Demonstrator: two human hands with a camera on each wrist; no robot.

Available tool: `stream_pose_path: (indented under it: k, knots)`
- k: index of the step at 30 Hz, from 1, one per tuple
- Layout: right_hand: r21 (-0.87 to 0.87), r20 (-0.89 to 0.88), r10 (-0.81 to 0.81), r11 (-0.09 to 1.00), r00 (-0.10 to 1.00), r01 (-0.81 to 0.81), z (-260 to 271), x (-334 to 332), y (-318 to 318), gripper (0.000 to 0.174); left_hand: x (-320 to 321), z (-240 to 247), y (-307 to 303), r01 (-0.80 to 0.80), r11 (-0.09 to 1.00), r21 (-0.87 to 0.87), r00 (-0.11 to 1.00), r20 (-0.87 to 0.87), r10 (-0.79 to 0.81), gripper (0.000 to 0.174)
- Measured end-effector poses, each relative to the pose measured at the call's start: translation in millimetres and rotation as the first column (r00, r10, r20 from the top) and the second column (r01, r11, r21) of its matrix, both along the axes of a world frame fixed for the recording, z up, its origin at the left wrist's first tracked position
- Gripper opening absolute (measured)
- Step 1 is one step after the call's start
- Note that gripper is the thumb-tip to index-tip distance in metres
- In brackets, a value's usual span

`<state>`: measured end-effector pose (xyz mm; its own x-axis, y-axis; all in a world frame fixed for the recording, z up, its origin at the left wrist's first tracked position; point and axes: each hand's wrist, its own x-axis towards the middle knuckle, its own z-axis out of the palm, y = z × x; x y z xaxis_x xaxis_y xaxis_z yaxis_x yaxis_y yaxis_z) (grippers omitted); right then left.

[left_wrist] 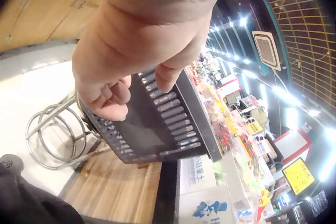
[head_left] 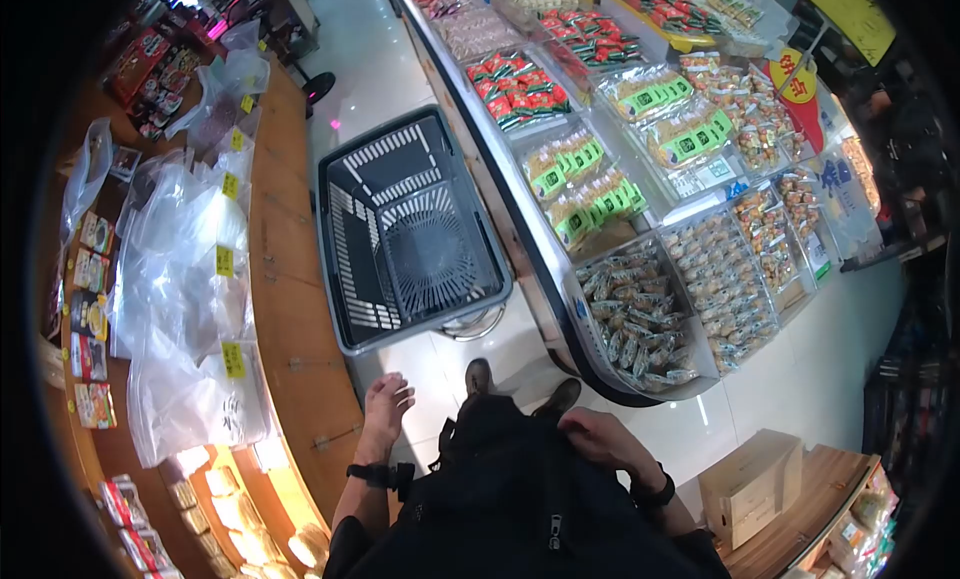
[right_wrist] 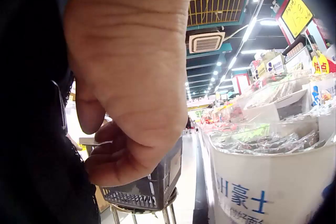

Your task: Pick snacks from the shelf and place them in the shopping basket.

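An empty dark grey shopping basket [head_left: 430,234] rests on a round metal-framed stool [left_wrist: 58,132] in the aisle. My left hand [head_left: 387,409] hangs just short of the basket's near left corner, fingers loosely bent and holding nothing. In the left wrist view that hand [left_wrist: 142,40] shows in front of the basket [left_wrist: 152,124], with no clear contact. Close to the black bag on my front is my right hand [head_left: 600,439]; its fingers are loosely curled. The right wrist view shows the hand [right_wrist: 131,77] beside the dark fabric, the basket [right_wrist: 157,179] beyond it.
To the right runs a display counter with wrapped snacks [head_left: 640,309] in clear bins. A wooden shelf [head_left: 290,279] with plastic bags [head_left: 185,299] lines the left side. At the lower right a cardboard box [head_left: 750,484] sits on a wooden surface. Both shoes [head_left: 478,377] are on the tiled floor.
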<state>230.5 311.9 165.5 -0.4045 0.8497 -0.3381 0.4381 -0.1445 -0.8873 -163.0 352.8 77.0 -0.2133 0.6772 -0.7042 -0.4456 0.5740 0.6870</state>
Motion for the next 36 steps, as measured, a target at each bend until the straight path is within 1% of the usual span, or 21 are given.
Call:
stream_pose_path:
  k: [2, 4, 7, 8, 9, 10, 11, 13, 15, 18, 20, 22, 25, 26, 27, 28, 29, 31, 33, 35, 36]
  knots:
    - [0.022, 0.005, 0.0, 1.0, 1.0, 0.0, -7, -24, 9, 0.017, -26, -7, 4, -0.016, 1.0, -0.024, 0.999, 0.028, 0.016, 0.018]
    - [0.01, -0.041, -0.011, 1.0, 0.999, 0.011, -24, -51, 14, 0.016, -55, -18, 7, 0.061, 0.994, 0.09, 0.988, 0.134, -0.072, 0.02]
    - [-0.043, -0.03, -0.049, 0.998, 0.998, 0.048, -50, -81, 22, 0.019, -74, -13, 21, 0.022, 0.999, -0.025, 0.999, 0.045, -0.02, 0.007]
    - [-0.065, -0.002, -0.072, 0.995, 0.997, 0.072, -64, -92, 22, 0.02, -105, -43, 19, 0.175, 0.981, 0.085, 0.968, 0.167, -0.187, 0.016]
    - [-0.088, 0.023, -0.093, 0.992, 0.995, 0.094, -77, -97, 20, 0.021, -135, -87, 16, 0.238, 0.944, 0.23, 0.911, 0.286, -0.299, 0.007]
    - [-0.101, 0.083, -0.137, 0.984, 0.987, 0.145, -90, -100, 15, 0.023, -139, -76, 11, 0.558, 0.765, 0.322, 0.818, -0.058, -0.572, 0.007]
    - [-0.113, 0.141, -0.176, 0.975, 0.974, 0.193, -104, -104, 9, 0.025, -141, -78, 18, 0.615, 0.76, 0.21, 0.784, -0.063, -0.618, 0.006]
    - [-0.126, 0.22, -0.294, 0.937, 0.93, 0.326, -130, -107, -3, 0.027, -141, -88, 26, 0.562, 0.817, -0.131, 0.827, 0.062, -0.559, 0.007]
    - [-0.135, 0.261, -0.439, 0.865, 0.86, 0.483, -150, -102, -32, 0.028, -141, -97, 33, 0.648, 0.724, -0.236, 0.755, 0.069, -0.653, 0.011]
    - [-0.216, 0.301, -0.62, 0.696, 0.725, 0.685, -163, -91, -80, 0.027, -132, -107, 48, 0.753, 0.579, -0.312, 0.626, 0.068, -0.777, 0.019]
    - [-0.22, 0.444, -0.653, 0.584, 0.613, 0.781, -166, -86, -115, 0.026, -123, -112, 59, 0.808, 0.487, -0.332, 0.532, 0.058, -0.845, 0.024]
    - [-0.286, 0.463, -0.773, 0.332, 0.433, 0.899, -198, -85, -161, 0.025, -106, -114, 71, 0.853, 0.397, -0.339, 0.437, 0.046, -0.898, 0.029]
    - [-0.366, 0.506, -0.851, -0.066, 0.14, 0.928, -232, -86, -208, 0.015, -73, -115, 90, 0.897, 0.267, -0.351, 0.293, 0.023, -0.956, 0.037]
    - [-0.323, 0.508, -0.856, -0.087, 0.095, 0.942, -272, -92, -229, 0.014, -60, -114, 92, 0.908, 0.222, -0.356, 0.243, 0.014, -0.97, 0.04]
    - [-0.278, 0.509, -0.859, -0.11, 0.049, 0.954, -265, -90, -228, 0.014, -46, -116, 93, 0.916, 0.175, -0.361, 0.191, 0.008, -0.982, 0.043]
    - [-0.319, 0.474, -0.862, 0.02, 0.177, 0.948, -255, -88, -238, 0.014, -31, -118, 93, 0.921, 0.13, -0.366, 0.138, -0.003, -0.99, 0.045]
    - [-0.372, 0.476, -0.856, 0.011, 0.201, 0.928, -255, -85, -243, 0.025, -15, -120, 91, 0.925, 0.086, -0.37, 0.088, -0.012, -0.996, 0.048]
    - [-0.316, 0.421, -0.87, 0.125, 0.257, 0.941, -236, -77, -254, 0.022, 19, -125, 81, 0.927, 0.006, -0.374, -0.008, -0.034, -0.999, 0.053]
    - [-0.182, 0.381, -0.905, 0.129, 0.191, 0.975, -240, -66, -273, 0.02, 54, -131, 62, 0.926, -0.08, -0.368, -0.107, -0.052, -0.993, 0.059]
    - [-0.27, 0.285, -0.951, 0.039, 0.119, 0.962, -245, -43, -305, 0.019, 91, -136, 38, 0.923, -0.209, -0.322, -0.25, -0.091, -0.964, 0.064]
    - [-0.299, 0.275, -0.959, -0.017, 0.069, 0.954, -261, -36, -322, 0.018, 112, -132, 22, 0.892, -0.382, -0.24, -0.425, -0.165, -0.89, 0.061]
